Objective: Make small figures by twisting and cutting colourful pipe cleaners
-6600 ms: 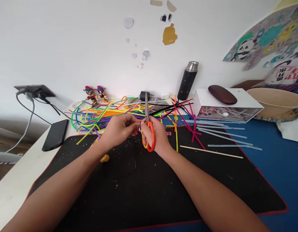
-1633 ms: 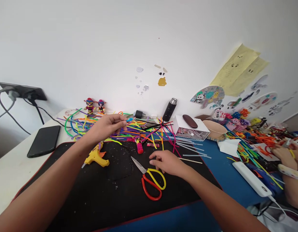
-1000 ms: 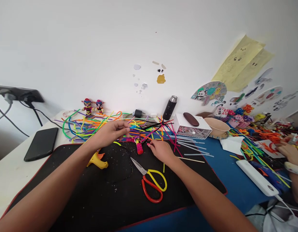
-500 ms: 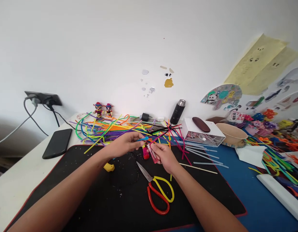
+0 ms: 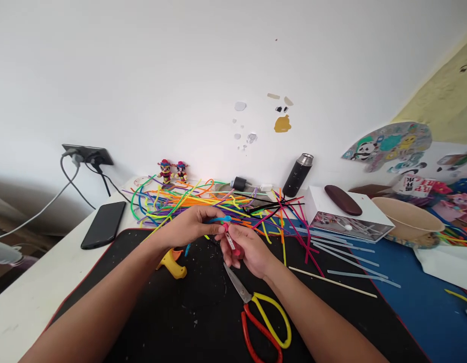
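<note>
Over the black mat (image 5: 173,322) on the counter (image 5: 33,302), the left hand (image 5: 195,223) pinches a blue strip (image 5: 218,220) and the right hand (image 5: 251,248) grips what looks like a pink lighter (image 5: 231,242) just beside it, both probably best kept steady and slightly apart.

Near the mat's (image 5: 165,312) far edge, the left hand (image 5: 193,224) pinches a blue stem (image 5: 218,220), the right hand (image 5: 252,249) a pink lighter (image 5: 231,241). A phone (image 5: 103,225) lies by the worktop's (image 5: 37,305) left edge.

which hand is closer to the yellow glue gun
Left. The left hand is just beyond the yellow glue gun and slightly to its right; the right hand is farther away, well to its right.
</note>
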`<state>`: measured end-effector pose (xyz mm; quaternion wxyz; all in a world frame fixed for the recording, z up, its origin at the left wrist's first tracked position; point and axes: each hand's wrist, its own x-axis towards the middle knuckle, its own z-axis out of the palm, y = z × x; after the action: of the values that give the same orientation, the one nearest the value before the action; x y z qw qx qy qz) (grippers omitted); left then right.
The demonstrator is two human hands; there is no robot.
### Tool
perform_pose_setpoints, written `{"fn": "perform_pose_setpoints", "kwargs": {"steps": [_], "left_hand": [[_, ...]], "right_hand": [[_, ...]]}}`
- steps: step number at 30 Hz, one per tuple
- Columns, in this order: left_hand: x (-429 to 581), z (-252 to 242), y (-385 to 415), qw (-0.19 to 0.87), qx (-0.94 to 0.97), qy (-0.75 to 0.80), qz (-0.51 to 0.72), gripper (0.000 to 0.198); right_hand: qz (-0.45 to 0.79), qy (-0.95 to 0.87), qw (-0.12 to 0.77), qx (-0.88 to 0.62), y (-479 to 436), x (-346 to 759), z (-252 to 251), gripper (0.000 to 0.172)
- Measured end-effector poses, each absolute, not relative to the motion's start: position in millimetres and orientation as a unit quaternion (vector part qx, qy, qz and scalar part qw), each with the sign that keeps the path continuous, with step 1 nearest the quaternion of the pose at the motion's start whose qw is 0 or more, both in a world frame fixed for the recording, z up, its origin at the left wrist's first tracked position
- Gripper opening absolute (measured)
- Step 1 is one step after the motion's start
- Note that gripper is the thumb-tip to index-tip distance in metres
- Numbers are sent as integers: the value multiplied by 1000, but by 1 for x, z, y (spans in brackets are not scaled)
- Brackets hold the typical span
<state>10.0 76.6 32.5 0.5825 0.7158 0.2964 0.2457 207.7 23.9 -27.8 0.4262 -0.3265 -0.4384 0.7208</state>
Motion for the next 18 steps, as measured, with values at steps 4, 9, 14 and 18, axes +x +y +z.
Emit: {"fn": "perform_pose_setpoints", "kwargs": {"steps": [4,9,14,18], "left_hand": [[4,33,81,586,717,305,222,29],[7,26,81,584,731,291,201,25],[17,29,72,567,733,308,215,25],[16,39,64,536,725,342,267,32]], "right_hand": [[753,-412,417,-301,24,200,-29,53],[799,-365,405,-253,15,202,-41,48],[810,-374,393,-221,11,210,-41,47],[792,-383,419,-225,13,214,-36,44]]}}
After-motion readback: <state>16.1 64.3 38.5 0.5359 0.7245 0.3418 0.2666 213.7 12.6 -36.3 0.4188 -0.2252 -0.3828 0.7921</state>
